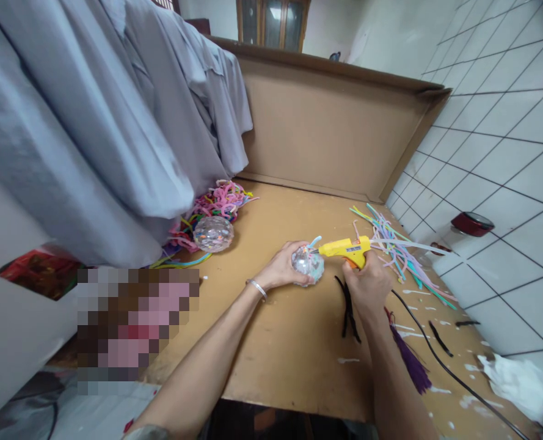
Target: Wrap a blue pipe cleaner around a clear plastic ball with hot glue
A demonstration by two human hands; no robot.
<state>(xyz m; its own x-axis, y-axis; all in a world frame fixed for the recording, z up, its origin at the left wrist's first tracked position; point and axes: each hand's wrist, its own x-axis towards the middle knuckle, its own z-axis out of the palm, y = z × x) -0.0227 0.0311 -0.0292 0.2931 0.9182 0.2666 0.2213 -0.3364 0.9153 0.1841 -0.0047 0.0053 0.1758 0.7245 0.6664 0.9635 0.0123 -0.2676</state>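
Observation:
My left hand [284,264], with a bracelet at the wrist, is closed around a clear faceted ball [308,269] that has small coloured bits on it. A short light-blue fuzzy stem [316,242] sticks up from the ball's top. My right hand [367,278] grips a yellow hot glue gun [344,247] by its handle, a finger at the orange trigger. The gun's nozzle points left and meets the ball's upper side; whether glue is flowing I cannot tell. A long translucent glue stick [418,245] juts from the gun's back end.
Pastel pipe cleaners [397,244] lie at the right. Another clear ball [213,233] sits by a tangled colourful heap [225,198] under hanging grey cloth [161,104]. Near my right arm are black strips [348,308], a purple tassel [408,357], a black cord [440,363] and white tissue [518,382].

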